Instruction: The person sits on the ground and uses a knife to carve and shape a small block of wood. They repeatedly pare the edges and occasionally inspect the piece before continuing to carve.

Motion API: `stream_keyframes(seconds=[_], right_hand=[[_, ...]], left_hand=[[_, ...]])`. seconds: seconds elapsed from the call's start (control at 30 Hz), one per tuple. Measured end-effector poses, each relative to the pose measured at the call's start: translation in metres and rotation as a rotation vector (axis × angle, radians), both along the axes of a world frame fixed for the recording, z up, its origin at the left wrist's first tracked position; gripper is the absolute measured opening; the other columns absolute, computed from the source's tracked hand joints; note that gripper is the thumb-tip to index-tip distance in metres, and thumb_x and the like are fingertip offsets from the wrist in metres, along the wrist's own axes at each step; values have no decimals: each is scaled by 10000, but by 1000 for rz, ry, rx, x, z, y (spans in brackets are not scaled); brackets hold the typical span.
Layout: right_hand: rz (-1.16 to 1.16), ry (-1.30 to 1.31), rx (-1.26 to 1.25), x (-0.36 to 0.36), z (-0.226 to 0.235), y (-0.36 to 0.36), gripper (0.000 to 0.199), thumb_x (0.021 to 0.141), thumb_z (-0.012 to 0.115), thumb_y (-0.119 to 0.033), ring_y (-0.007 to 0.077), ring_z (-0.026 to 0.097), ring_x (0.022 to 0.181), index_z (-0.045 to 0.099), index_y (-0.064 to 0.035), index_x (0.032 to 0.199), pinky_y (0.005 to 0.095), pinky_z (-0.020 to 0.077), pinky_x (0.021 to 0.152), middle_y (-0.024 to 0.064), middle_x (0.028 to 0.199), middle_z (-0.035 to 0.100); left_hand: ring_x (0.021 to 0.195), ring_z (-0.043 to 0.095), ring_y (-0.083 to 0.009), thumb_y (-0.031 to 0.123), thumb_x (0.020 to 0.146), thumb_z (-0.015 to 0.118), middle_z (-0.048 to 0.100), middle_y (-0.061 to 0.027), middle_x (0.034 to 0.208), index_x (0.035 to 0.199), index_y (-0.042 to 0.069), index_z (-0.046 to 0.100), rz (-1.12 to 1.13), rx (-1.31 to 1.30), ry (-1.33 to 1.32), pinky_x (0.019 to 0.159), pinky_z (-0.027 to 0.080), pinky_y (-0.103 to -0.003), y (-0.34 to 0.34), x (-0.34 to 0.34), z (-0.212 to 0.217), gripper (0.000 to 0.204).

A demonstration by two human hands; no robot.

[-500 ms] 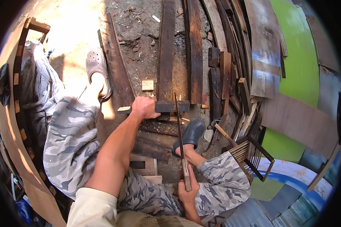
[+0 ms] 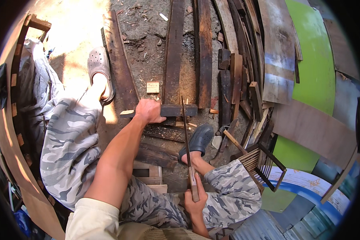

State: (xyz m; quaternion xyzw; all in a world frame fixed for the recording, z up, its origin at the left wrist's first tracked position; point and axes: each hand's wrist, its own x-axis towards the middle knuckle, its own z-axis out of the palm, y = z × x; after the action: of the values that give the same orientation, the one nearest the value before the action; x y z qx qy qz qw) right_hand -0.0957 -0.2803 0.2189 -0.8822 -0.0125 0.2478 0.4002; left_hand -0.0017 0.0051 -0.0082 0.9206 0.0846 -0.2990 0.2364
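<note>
My left hand is closed around a short dark wooden bar, pressing it down across the near end of a long dark plank. The bar's left end shows pale fresh wood. In my right hand is a handsaw, gripped by its wooden handle near my thigh. Its narrow blade points away from me, seen almost edge-on. The blade's far part crosses the bar to the right of my left hand; how deep it sits in the wood is not visible. A small pale wood block lies just beyond my left hand.
More dark planks and stacked timber lie ahead and to the right. A slatted wooden item stands beside my right knee. My feet in clogs flank the work. Green panels lie far right; a wooden frame runs along the left.
The whole view has shifted slightly, moving things a little left. Both hands keep their holds, and the saw still lies across the bar at about the same place.
</note>
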Motion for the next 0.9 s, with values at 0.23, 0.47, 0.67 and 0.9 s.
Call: stream_keyframes(seconds=[0.23,0.47,0.67,0.9], right_hand=[[-34,128,103,69,-121,45,654,821,536,20,191,682,1054,489,0,1473,270,516,884,178,1271,689],[-13,-20,87,2,-8,8,641,779,523,29,250,670,1185,527,56,1420,306,516,928,238,1312,656],[-19,126,88,82,-95,60,627,844,532,-27,140,604,885,493,-2,1470,257,516,784,112,1161,669],[-93,50,-17,-11,41,-15,613,811,558,16,97,602,717,549,24,1424,253,506,652,101,982,703]], left_hand=[[890,737,-322,600,738,756,756,-171,929,971,43,745,-4,48,30,796,577,-416,-5,2,7,604],[876,736,-322,612,733,746,756,-167,920,955,45,758,-22,48,70,788,580,-416,2,3,7,609],[886,734,-325,617,733,746,755,-175,940,959,30,752,-46,73,48,797,578,-421,-5,7,9,629],[886,723,-356,630,717,765,743,-191,929,1232,24,637,-16,98,-48,793,575,-452,-3,2,9,806]])
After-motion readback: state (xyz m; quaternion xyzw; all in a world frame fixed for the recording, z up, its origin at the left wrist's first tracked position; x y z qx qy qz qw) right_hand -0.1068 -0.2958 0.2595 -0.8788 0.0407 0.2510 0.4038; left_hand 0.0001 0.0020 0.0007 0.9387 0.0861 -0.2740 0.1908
